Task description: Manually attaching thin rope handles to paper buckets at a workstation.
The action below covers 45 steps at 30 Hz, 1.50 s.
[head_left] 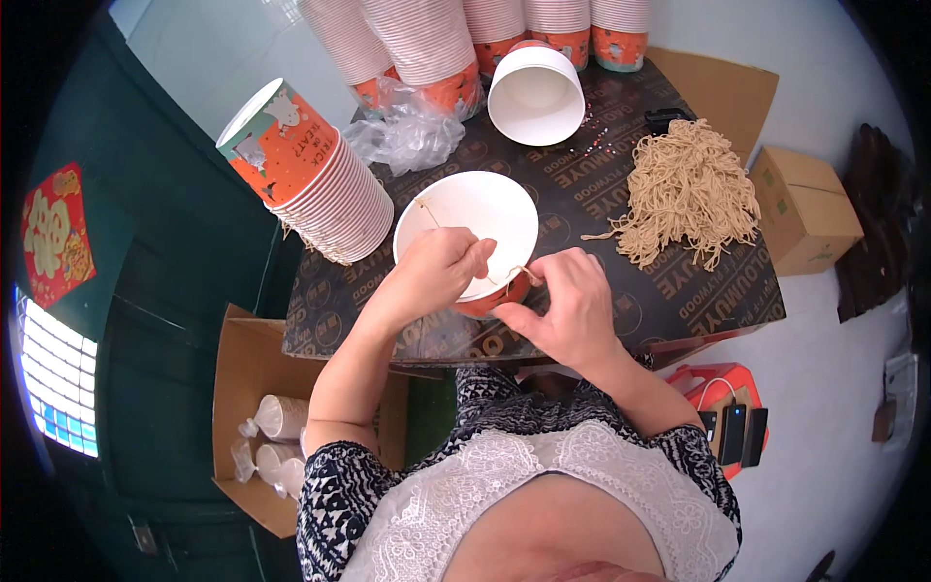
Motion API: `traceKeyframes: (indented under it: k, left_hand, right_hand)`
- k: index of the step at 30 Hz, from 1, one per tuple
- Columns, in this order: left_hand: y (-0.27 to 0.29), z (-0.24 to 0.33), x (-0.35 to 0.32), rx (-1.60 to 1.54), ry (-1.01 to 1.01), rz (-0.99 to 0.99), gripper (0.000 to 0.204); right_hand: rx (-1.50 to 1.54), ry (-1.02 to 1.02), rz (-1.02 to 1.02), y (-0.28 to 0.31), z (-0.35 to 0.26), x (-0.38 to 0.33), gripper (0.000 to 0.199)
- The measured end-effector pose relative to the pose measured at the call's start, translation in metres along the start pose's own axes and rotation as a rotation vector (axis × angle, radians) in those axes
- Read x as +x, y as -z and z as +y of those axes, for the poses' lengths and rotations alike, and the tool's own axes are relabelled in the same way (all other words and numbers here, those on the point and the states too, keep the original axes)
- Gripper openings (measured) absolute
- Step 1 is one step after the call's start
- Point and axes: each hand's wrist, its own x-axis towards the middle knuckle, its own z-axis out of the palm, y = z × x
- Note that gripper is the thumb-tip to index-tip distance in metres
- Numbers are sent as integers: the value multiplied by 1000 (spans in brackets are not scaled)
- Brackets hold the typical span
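An orange paper bucket (505, 215) with a white inside stands tilted toward me at the front of the table. My left hand (434, 276) is closed over its opening, pinching a thin beige cord (428, 210) that runs up against the inner wall. At the near right rim, my right hand (574, 308) grips the bucket, thumb on the orange outside. A knotted bit of cord shows at the rim beside its fingertips. To the right lies a loose heap of beige cords (690, 194). On the left leans a tall stack of nested printed buckets (325, 184), some cord ends hanging from it.
Another white-lined bucket (536, 102) lies on its side farther back. Crumpled clear plastic (412, 131) and tall bucket stacks (422, 44) line the table's back. A black object (669, 118) sits behind the cords. An open carton (236, 417) with wrapped buckets stands below left; a red stool (722, 373) stands below right.
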Motion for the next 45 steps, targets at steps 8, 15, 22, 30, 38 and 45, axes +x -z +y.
traceKeyframes:
  k: [8,15,22,30,38,45]
  left_hand:
    - [-8,2,22,131,110,-185,70]
    - [-17,-9,37,75,63,-245,65]
    - [-13,-1,42,-229,204,-338,45]
    - [-18,-4,36,-235,234,-227,43]
    - [-20,-13,39,-25,190,-276,63]
    - [-10,-7,39,-2,244,-377,54]
  right_hand:
    - [-80,-57,-22,-15,-7,4,25]
    - [-6,4,26,-18,-1,4,18]
    - [141,-46,-4,-22,16,-9,19]
    - [136,-266,-32,-6,1,-8,32]
    - [213,-130,4,-20,7,-2,19]
    - [235,-75,43,-23,11,-6,15]
